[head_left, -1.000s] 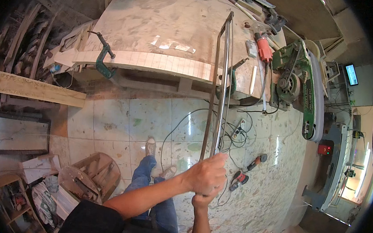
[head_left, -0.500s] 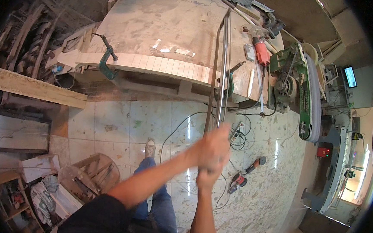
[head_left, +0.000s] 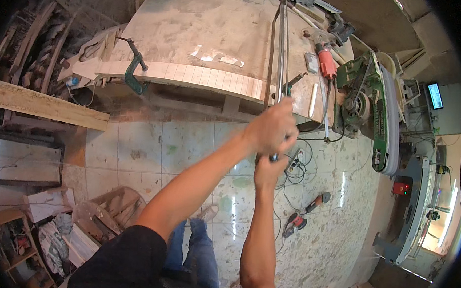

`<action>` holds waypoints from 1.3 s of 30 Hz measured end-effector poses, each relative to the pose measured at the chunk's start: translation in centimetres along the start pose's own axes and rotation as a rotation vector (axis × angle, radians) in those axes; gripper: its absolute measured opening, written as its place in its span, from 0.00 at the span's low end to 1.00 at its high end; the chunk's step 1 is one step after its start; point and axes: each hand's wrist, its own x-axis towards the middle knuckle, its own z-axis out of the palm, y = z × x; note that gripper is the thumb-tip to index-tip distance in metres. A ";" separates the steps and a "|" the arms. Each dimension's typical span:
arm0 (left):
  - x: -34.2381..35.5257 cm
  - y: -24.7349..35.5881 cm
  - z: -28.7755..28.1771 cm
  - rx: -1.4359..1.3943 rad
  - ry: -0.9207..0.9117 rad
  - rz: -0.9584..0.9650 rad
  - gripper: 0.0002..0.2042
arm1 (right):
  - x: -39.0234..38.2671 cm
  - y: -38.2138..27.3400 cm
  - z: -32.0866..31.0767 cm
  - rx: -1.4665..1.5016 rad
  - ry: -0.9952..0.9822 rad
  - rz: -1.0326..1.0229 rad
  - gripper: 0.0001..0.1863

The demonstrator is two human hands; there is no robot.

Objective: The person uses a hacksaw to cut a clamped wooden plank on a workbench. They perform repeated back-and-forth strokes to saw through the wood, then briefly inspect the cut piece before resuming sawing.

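My left hand [head_left: 272,126], slightly blurred, is closed on a long narrow metal tool [head_left: 281,51] of parallel steel bars, which points away from me over the workbench [head_left: 196,21]. Just below it, my right hand [head_left: 267,172] is closed on the near end of the same tool. Along the bench's front lies a pale wooden strip [head_left: 203,78] with cross lines. A dark green C-clamp [head_left: 136,78] is fixed at its left; another clamp [head_left: 293,81] beside the bars is partly hidden.
A red power tool [head_left: 327,62] and green belt sander [head_left: 381,122] stand at right. Cables and two sanders [head_left: 296,223] lie on the tiled floor. A wooden beam [head_left: 41,101] juts from the left. A round wooden piece [head_left: 97,215] and shelving [head_left: 7,241] are at lower left.
Both hands and the metal tool have moved forward, away from me, with the grip held. My forearms reach farther up the view.
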 end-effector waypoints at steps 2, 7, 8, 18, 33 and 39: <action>-3.8 4.2 1.1 -0.024 0.082 -0.013 0.08 | -5.4 1.3 -1.8 0.048 -0.007 -0.148 0.13; -10.7 14.7 2.5 -0.178 0.007 -0.064 0.07 | -17.2 3.8 -7.4 -0.385 0.032 -0.175 0.21; -10.6 13.5 2.7 -0.128 0.007 -0.043 0.08 | -15.8 4.4 -6.9 -0.373 0.043 -0.262 0.19; -0.7 1.6 1.1 -0.054 -0.005 0.012 0.10 | -1.2 1.8 -1.2 0.147 -0.006 0.019 0.08; -9.8 13.0 3.5 -0.174 -0.016 -0.083 0.07 | -16.9 7.1 -7.2 0.157 0.098 -0.048 0.41; -10.5 12.9 4.1 -0.148 -0.028 -0.084 0.07 | -17.6 9.3 -7.4 0.310 0.064 -0.047 0.40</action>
